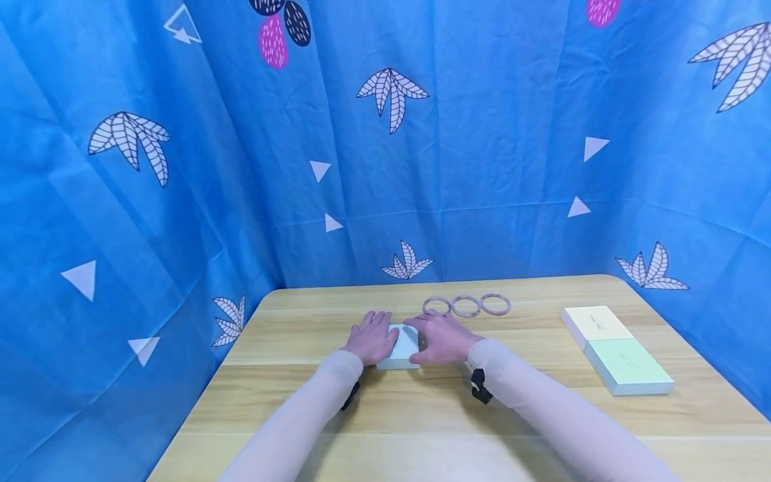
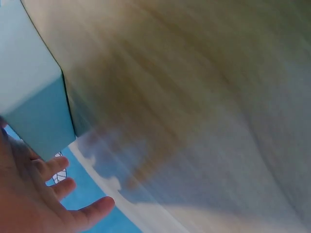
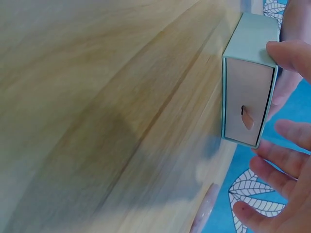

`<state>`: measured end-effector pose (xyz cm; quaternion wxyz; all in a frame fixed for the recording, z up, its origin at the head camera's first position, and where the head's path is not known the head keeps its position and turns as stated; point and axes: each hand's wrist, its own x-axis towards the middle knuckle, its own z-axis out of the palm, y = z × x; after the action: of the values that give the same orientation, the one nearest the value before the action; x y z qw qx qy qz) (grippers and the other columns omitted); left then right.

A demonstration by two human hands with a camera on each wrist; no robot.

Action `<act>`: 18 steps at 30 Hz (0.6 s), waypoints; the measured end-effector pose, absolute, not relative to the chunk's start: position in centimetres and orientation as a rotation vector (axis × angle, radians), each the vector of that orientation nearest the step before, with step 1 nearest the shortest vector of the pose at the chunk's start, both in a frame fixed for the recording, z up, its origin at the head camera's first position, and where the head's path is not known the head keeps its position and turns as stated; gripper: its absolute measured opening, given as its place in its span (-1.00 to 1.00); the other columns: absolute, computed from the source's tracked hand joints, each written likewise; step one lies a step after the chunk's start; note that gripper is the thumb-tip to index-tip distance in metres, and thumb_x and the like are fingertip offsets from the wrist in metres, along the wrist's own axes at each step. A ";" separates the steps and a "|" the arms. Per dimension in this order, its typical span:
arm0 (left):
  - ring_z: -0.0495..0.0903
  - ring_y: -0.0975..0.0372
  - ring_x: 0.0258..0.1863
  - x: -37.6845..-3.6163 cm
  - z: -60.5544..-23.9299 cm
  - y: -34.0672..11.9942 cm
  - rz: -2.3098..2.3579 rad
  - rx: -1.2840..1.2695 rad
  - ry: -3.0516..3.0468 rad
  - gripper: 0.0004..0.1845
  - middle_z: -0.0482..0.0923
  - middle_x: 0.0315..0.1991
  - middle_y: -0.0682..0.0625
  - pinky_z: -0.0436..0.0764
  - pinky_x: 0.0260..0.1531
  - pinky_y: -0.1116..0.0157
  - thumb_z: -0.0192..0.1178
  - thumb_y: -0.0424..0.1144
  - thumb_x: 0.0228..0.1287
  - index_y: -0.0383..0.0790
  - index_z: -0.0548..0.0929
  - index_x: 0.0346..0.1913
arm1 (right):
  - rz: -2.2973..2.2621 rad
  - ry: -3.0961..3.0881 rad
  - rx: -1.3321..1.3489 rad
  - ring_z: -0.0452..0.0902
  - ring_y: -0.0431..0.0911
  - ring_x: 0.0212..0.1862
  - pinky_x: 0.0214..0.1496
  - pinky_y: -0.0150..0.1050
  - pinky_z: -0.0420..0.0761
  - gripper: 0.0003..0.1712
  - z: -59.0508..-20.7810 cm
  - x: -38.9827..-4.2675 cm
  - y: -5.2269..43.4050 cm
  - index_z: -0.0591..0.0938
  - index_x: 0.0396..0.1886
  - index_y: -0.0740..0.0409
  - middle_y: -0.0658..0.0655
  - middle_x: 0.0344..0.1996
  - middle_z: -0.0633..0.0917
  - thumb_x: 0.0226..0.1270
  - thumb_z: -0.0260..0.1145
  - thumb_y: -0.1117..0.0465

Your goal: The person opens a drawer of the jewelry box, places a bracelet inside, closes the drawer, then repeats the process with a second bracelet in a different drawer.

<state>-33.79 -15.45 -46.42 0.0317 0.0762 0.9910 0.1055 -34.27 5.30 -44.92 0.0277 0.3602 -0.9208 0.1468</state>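
**Right wrist view: hand at the drawer end of a small box**

Pale teal box (image 3: 250, 77) lies on the wooden table (image 3: 97, 97), its open end facing the camera. Inner drawer (image 3: 245, 104) is beige, with a small leaf-shaped cutout near its middle. Right hand (image 3: 286, 160) sits just beside that end: thumb (image 3: 289, 53) rests on the box's upper edge, the other fingers (image 3: 274, 170) spread, fairly straight, near the lower corner. A pinkish ring (image 3: 206, 211) shows in part at the bottom edge, blurred. Blue cloth (image 3: 252, 194) with white leaf print lies behind the fingers.
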 end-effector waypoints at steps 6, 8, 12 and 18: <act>-0.01 -0.07 0.60 -33.9 -46.9 -15.2 0.291 0.232 3.056 -0.29 0.09 0.60 -0.12 0.12 0.43 -0.30 -0.34 0.18 0.58 -0.16 0.11 0.60 | 0.461 -2.841 1.119 0.37 0.12 0.42 0.39 0.23 0.36 -0.04 -45.1 -34.2 5.3 0.46 0.45 -0.04 0.10 0.36 0.55 0.06 0.45 -0.32; -0.01 -0.07 0.60 -33.9 -47.1 -15.1 0.266 0.237 3.053 -0.28 0.08 0.60 -0.11 0.14 0.43 -0.28 -0.37 0.18 0.58 -0.15 0.09 0.60 | 0.461 -2.844 1.111 0.37 0.11 0.42 0.40 0.24 0.35 -0.04 -45.2 -34.1 5.4 0.46 0.44 -0.03 0.09 0.35 0.55 0.06 0.46 -0.31; 0.01 -0.06 0.59 -33.9 -47.3 -15.0 0.213 0.260 3.075 -0.27 0.10 0.60 -0.11 0.18 0.41 -0.27 -0.39 0.19 0.57 -0.15 0.09 0.60 | 0.452 -2.855 1.090 0.37 0.09 0.43 0.43 0.23 0.32 -0.03 -45.3 -34.1 5.6 0.46 0.45 -0.04 0.08 0.36 0.55 0.06 0.46 -0.32; 0.01 -0.04 0.59 -33.8 -47.0 -14.9 0.204 0.266 3.103 -0.28 0.09 0.60 -0.09 0.18 0.40 -0.29 -0.36 0.20 0.56 -0.13 0.12 0.60 | 0.477 -2.848 1.093 0.39 0.10 0.41 0.40 0.22 0.37 -0.03 -45.1 -34.2 5.5 0.46 0.44 -0.04 0.10 0.35 0.55 0.05 0.46 -0.32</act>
<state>-33.85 -14.88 -47.00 0.0103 0.0852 0.9942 0.0654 -34.21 5.52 -45.08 0.0273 0.3538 -0.9221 0.1544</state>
